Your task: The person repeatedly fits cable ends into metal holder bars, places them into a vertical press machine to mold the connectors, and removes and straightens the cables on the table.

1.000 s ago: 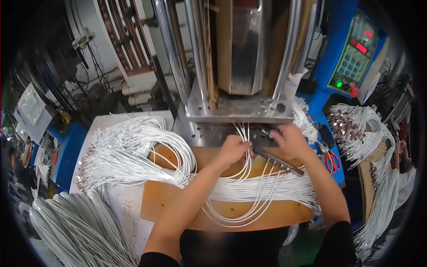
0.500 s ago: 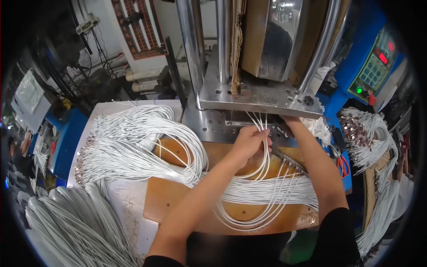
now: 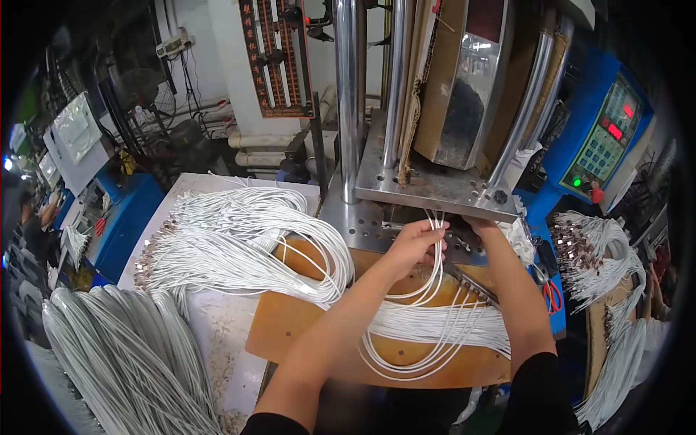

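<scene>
head view: left hand (image 3: 419, 246) pinched narrow around a few white cables (image 3: 436, 274), just below the plate's (image 3: 428, 194) front edge. cables run from the fingers up under the plate; below, they curve down onto the board (image 3: 286, 326). right hand (image 3: 481, 224) reaches under the plate near its front right corner; fingers hidden, cannot tell whether wide, narrow or holding. bar (image 3: 473, 284) slants at the board's far edge, toward its right end; more cables loop from it almost to the near edge. bundle (image 3: 413, 320) lies across the board. bigger pile (image 3: 225, 254) on the table (image 3: 225, 319), tips along its left edge. red-handled scissors (image 3: 553, 297) right of the right forearm.
</scene>
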